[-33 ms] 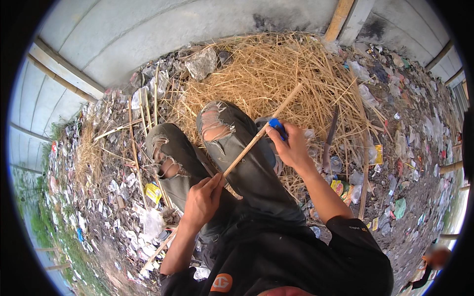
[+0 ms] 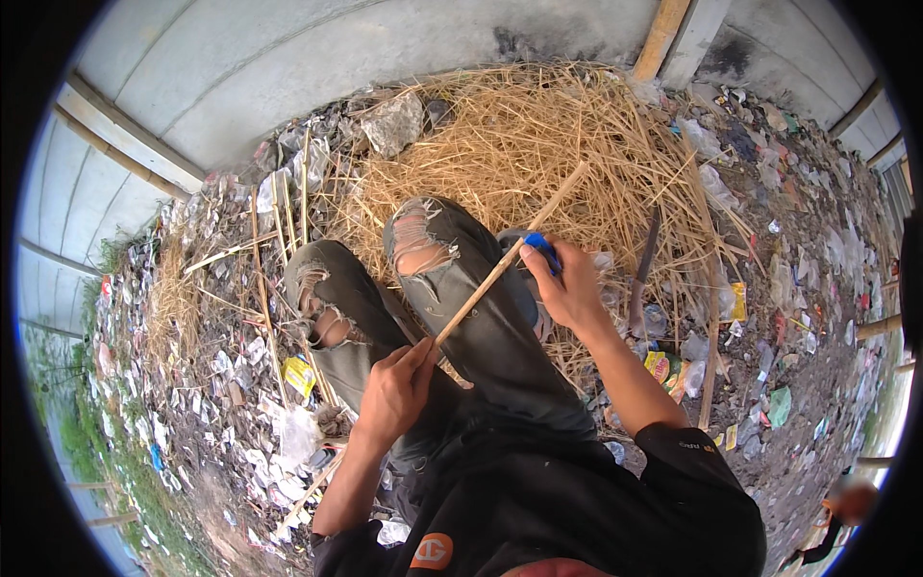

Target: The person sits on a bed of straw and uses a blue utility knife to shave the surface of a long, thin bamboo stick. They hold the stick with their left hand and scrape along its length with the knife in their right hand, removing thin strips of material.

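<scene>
My left hand (image 2: pixel 396 389) was clamped on the low end of a bamboo stick (image 2: pixel 510 255) lying across my knees. My right hand (image 2: pixel 569 287) gripped a blue-handled tool (image 2: pixel 541 248) against it. Much shaving looked left, I judged.

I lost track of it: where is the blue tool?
In the head view, the blue tool is right of centre, gripped in the right hand against the stick, above the knees.

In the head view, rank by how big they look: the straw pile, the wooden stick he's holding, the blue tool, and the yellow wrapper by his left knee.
1. Straw pile
2. Wooden stick
3. Yellow wrapper and blue tool: look alike, and the right hand hides part of the tool, so unranked.
</scene>
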Demonstrator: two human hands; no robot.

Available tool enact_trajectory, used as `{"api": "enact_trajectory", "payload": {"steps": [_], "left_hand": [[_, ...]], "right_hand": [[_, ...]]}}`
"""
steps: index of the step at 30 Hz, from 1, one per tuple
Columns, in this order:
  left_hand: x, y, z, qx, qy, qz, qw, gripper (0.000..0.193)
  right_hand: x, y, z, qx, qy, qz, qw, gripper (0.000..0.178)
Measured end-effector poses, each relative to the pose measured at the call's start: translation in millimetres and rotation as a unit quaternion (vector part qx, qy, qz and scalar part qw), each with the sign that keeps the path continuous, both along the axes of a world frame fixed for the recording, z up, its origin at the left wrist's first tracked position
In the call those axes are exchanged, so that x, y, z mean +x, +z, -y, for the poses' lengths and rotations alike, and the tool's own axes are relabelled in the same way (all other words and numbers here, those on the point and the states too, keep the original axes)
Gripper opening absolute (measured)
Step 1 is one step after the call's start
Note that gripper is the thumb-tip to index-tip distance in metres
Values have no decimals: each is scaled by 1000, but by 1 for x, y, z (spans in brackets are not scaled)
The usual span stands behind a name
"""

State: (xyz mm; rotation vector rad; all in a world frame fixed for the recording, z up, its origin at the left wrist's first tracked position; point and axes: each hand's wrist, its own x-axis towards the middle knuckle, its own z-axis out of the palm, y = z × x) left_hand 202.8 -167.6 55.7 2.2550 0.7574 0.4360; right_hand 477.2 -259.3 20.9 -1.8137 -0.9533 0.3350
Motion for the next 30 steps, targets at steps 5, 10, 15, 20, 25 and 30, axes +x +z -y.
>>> {"api": "enact_trajectory", "payload": {"steps": [5, 10, 15, 20, 25, 30], "left_hand": [[0, -1, 1, -24, 13, 10, 1000, 19], [2, 0, -2, -44, 10, 0, 999, 19], [-1, -4, -4, -45, 12, 10, 999, 20], [3, -4, -7, -80, 20, -19, 996, 22], [0, -7, -9, -100, 19, -13, 995, 23], [7, 1, -9, -110, 18, -27, 993, 24]], "right_hand": [[-1, -2, 2, -84, -30, 34, 995, 47], [-12, -15, 1, -71, 2, 26, 997, 51], [1, 5, 1, -143, 35, 2, 989, 52], [-23, -24, 2, -89, 80, -3, 993, 62], [-2, -18, 10, -54, 131, -203, 969, 65], [0, 5, 14, -59, 57, -46, 996, 60]]}}
